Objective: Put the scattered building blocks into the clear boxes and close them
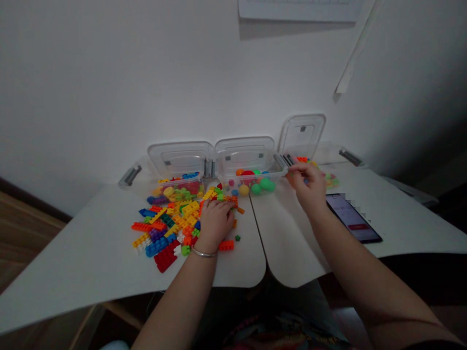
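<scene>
My left hand (217, 218), with a silver bangle at the wrist, lies palm down on the right side of a pile of colourful toy building bricks (189, 209). Its fingers stretch over the bricks, and the palm side is hidden. My right hand (309, 185) hovers at the near left corner of the right clear box (333, 167), thumb and fingertips pinched together. Whatever they hold, if anything, cannot be made out. Between the hands, the middle clear box (282, 170) contains round balls, several green ones (267, 184) among them. Several pieces also show inside the right box.
The left clear box (146, 182) holds more bricks behind the pile. Raised clear lids (182, 146) lean toward the wall. A phone (353, 218) with its screen lit lies beside my right forearm. A seam runs between two white tabletops (292, 243). Paper hangs on the wall.
</scene>
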Tool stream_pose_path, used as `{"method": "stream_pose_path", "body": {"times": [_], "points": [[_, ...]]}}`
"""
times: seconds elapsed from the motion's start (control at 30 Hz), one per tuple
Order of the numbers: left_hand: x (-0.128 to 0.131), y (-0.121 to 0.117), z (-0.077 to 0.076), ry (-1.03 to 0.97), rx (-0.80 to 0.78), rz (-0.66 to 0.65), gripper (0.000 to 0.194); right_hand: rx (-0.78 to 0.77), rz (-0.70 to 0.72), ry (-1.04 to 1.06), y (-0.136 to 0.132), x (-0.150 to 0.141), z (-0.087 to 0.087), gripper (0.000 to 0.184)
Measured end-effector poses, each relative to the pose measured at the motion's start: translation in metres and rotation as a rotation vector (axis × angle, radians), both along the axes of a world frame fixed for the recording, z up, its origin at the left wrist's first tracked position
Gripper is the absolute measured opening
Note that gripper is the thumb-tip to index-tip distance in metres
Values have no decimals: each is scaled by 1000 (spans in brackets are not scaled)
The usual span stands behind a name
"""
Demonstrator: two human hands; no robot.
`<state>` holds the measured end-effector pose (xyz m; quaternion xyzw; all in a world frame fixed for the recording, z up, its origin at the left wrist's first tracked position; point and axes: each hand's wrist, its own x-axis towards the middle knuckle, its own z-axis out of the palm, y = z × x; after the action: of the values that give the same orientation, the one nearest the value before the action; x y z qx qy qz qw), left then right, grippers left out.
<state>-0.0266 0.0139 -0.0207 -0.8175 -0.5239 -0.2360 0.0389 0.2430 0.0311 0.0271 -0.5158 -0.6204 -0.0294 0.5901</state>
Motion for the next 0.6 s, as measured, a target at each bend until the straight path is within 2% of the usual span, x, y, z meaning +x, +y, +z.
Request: {"method": "stream_pose_path", "body": {"times": [0.1,0.2,0.33,0.47,0.6], "points": [[-1,0,0,11,6,-1,31,-175,346,-204,-10,-40,-15,20],[-1,0,0,33,11,0,34,-307,505,-406,-9,-70,-35,37],[0,2,0,63,-10,2,29,-366,553,-548,1,-89,-55,48],[1,3,0,25,-26,64,28,-352,504,-581,9,-92,-68,41],[1,2,1,13,-31,37,25,-329,450,-571,9,-90,-77,31]]}}
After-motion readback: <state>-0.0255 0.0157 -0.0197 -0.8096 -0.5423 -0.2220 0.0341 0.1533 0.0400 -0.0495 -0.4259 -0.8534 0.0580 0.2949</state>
